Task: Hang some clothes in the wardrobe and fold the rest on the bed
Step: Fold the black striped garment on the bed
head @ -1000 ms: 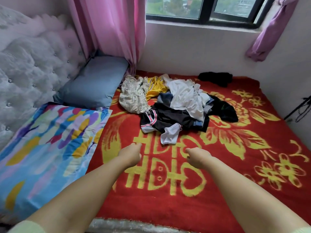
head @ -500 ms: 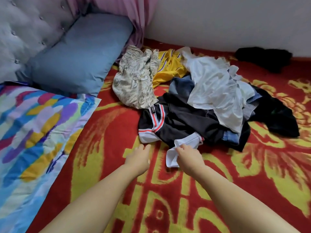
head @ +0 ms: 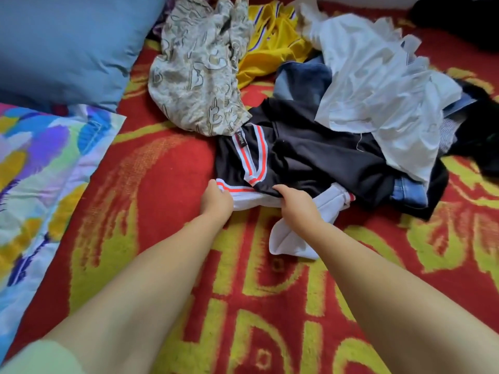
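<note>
Clothes (head: 337, 109) all heaped unsorted on red bed (head: 167, 184), none folded or hung yet; left hand (head: 217, 202) and right hand (head: 295, 202), fingers clenched on black jersey's (head: 310, 157) white hem, barely starting.

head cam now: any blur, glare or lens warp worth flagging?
Head view: soft even daylight, no glare or hard shadows; mild softness overall; wide-angle stretch swells the forearms at the bottom edge; left hand and right hand gripping the black jersey with orange-and-white striped trim stay readable.
</note>
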`<state>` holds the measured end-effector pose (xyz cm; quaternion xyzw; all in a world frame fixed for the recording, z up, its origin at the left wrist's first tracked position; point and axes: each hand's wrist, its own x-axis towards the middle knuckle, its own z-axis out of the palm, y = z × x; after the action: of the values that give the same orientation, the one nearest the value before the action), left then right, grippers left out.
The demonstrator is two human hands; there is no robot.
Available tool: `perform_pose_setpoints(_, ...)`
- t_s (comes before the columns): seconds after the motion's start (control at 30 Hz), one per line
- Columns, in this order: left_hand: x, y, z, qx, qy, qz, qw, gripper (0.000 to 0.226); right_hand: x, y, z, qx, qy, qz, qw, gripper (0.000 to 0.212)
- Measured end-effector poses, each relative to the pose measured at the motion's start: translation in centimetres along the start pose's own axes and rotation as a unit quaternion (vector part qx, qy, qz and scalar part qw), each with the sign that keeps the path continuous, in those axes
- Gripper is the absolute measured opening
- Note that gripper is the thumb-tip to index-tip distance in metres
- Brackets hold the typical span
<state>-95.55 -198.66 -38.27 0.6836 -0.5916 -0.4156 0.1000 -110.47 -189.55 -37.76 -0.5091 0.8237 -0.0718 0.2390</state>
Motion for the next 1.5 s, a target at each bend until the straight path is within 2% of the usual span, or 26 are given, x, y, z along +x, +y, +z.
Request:
perform_pose_setpoints(0.17,-5.1,-4.7,-1.9,0.082,-0.059,0.034,0.994,0.023,-5.7,0.9,-0.8,0.059,-0.058,-0.041,0.996,0.036)
perform_pose_setpoints(0.3,-8.5,-10.2,-4.7,0.228,-0.147,0.005,0.963,0.035,-12.0,2.1,0.2,0.131,-0.068,0.025,0.989,0.022)
perform_pose_setpoints(0.37,-10.0,-12.5,-6.4,0.267,-0.189,-0.016,0.945,0.033,-15.6,3.0,0.6,0.097,-0.108,0.051,0.988,0.015)
perform_pose_setpoints(0.4,-10.8,-13.5,-7.3,0.281,-0.201,-0.017,0.938,0.032,-17.6,3.2,0.7,0.067,-0.131,0.059,0.987,0.020)
perform_pose_setpoints(0.47,-11.4,-15.1,-8.6,0.285,-0.172,0.000,0.943,0.046,-20.9,3.8,0.8,0.028,-0.158,0.070,0.985,0.022)
perform_pose_setpoints(0.53,-11.7,-15.6,-9.5,0.302,-0.116,0.056,0.945,0.081,-23.0,3.9,0.6,0.036,-0.151,0.074,0.985,0.013)
perform_pose_setpoints(0.57,-11.9,-15.4,-9.8,0.350,-0.103,0.115,0.924,0.095,-23.6,3.5,0.1,0.061,-0.132,0.077,0.986,0.016)
perform_pose_setpoints(0.67,-13.7,-13.1,-9.2,0.503,-0.114,0.339,0.787,0.100,-24.3,1.2,-2.6,0.164,-0.046,0.091,0.981,0.037)
perform_pose_setpoints(0.7,-14.6,-12.1,-8.6,0.522,-0.128,0.362,0.761,0.097,-24.5,0.1,-3.9,0.193,-0.026,0.084,0.977,0.041)
perform_pose_setpoints(0.73,-15.7,-11.1,-7.9,0.521,-0.147,0.355,0.762,0.094,-24.7,-1.0,-5.2,0.222,-0.012,0.072,0.972,0.043)
perform_pose_setpoints(0.77,-17.0,-9.9,-7.4,0.476,-0.180,0.319,0.799,0.088,-25.2,-2.2,-7.1,0.248,-0.001,0.055,0.967,0.043)
perform_pose_setpoints(0.83,-19.5,-7.8,-7.2,0.289,-0.266,0.188,0.900,0.066,-26.2,-4.6,-10.7,0.268,-0.002,0.019,0.963,0.040)
perform_pose_setpoints(0.87,-20.6,-6.6,-7.6,0.174,-0.314,0.117,0.926,0.051,-26.8,-5.7,-12.7,0.269,-0.012,0.005,0.963,0.039)
perform_pose_setpoints(0.93,-22.6,-3.6,-9.7,-0.053,-0.334,0.015,0.941,0.036,-28.4,-7.7,-16.7,0.270,-0.043,-0.008,0.962,0.035)
perform_pose_setpoints(1.0,-23.8,-0.2,-12.2,-0.219,-0.284,-0.014,0.934,0.038,-30.1,-8.9,-19.3,0.266,-0.108,-0.019,0.958,0.030)
perform_pose_setpoints(1.07,-24.6,4.3,-15.4,-0.282,-0.244,0.046,0.927,0.038,-32.1,-9.9,-21.5,0.226,-0.210,-0.041,0.950,0.027)
perform_pose_setpoints(1.13,-25.8,8.7,-18.5,-0.307,-0.278,0.124,0.902,0.037,-33.5,-10.6,-23.5,0.206,-0.278,-0.067,0.936,0.027)
perform_pose_setpoints(1.17,-26.8,10.7,-20.0,-0.318,-0.316,0.154,0.881,0.037,-33.7,-10.9,-24.8,0.215,-0.247,-0.076,0.942,0.025)
perform_pose_setpoints(1.2,-27.9,12.5,-21.2,-0.316,-0.363,0.180,0.858,0.036,-33.7,-11.1,-26.4,0.226,-0.160,-0.071,0.958,0.023)
perform_pose_setpoints(1.23,-29.2,13.8,-22.3,-0.298,-0.409,0.203,0.838,0.035,-33.6,-11.2,-28.0,0.238,-0.036,-0.060,0.969,0.023)
perform_pose_setpoints(1.27,-30.6,15.1,-23.4,-0.270,-0.448,0.227,0.821,0.032,-33.7,-11.3,-30.0,0.255,0.074,-0.056,0.963,0.023)
perform_pose_setpoints(1.3,-31.8,16.1,-24.1,-0.245,-0.480,0.251,0.804,0.029,-33.8,-11.5,-31.8,0.277,0.120,-0.067,0.951,0.023)
perform_pose_setpoints(1.37,-34.0,18.0,-25.5,-0.224,-0.516,0.280,0.778,0.021,-34.3,-12.1,-34.5,0.256,0.056,-0.130,0.956,0.031)
perform_pose_setpoints(1.43,-35.8,20.0,-26.7,-0.239,-0.536,0.287,0.757,0.016,-35.1,-12.5,-36.0,0.220,-0.022,-0.164,0.961,0.021)
perform_pose_setpoints(1.47,-36.7,20.9,-27.2,-0.250,-0.539,0.290,0.751,0.014,-35.9,-12.6,-36.6,0.228,-0.026,-0.167,0.959,0.011)
perform_pose_setpoints(1.5,-37.4,21.6,-27.7,-0.257,-0.533,0.292,0.751,0.013,-36.5,-12.8,-37.1,0.248,-0.017,-0.168,0.954,0.011)
